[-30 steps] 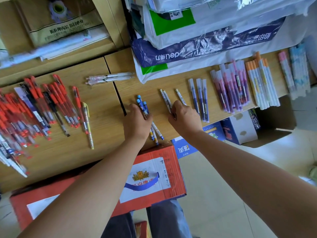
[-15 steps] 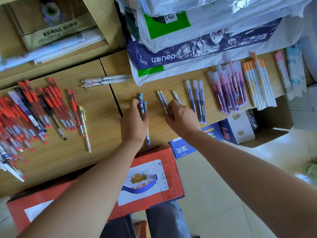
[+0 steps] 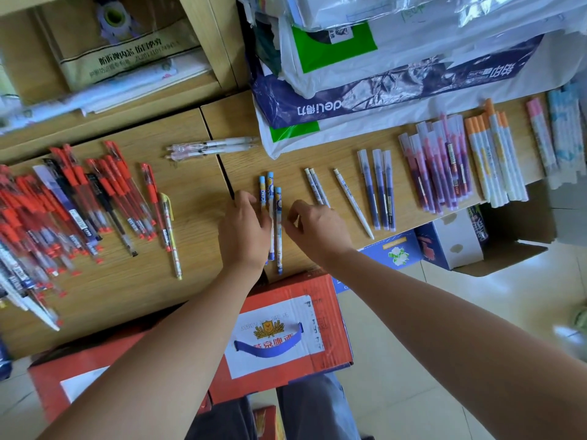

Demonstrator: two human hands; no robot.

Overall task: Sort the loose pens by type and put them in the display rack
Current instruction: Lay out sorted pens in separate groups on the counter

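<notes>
Sorting looks well advanced: the light wooden surface [image 3: 127,296] carries separate groups, from a heap of red-capped clear pens [image 3: 47,211] to purple translucent pens [image 3: 435,173] and orange-capped white pens [image 3: 498,160]. The left hand [image 3: 244,233] lays fairly straight fingers [image 3: 246,198] on three blue-capped patterned pens [image 3: 270,192] mid-surface. The right hand [image 3: 320,230] curls just beside them, but I cannot tell whether it touches, and with no display rack in view, racking seems wholly undone.

Bare tabletop [image 3: 200,220] lies open between red pens [image 3: 28,217] and blue-capped pens [image 3: 270,192]. Stacked plastic bags [image 3: 381,93] block the rear right.
</notes>
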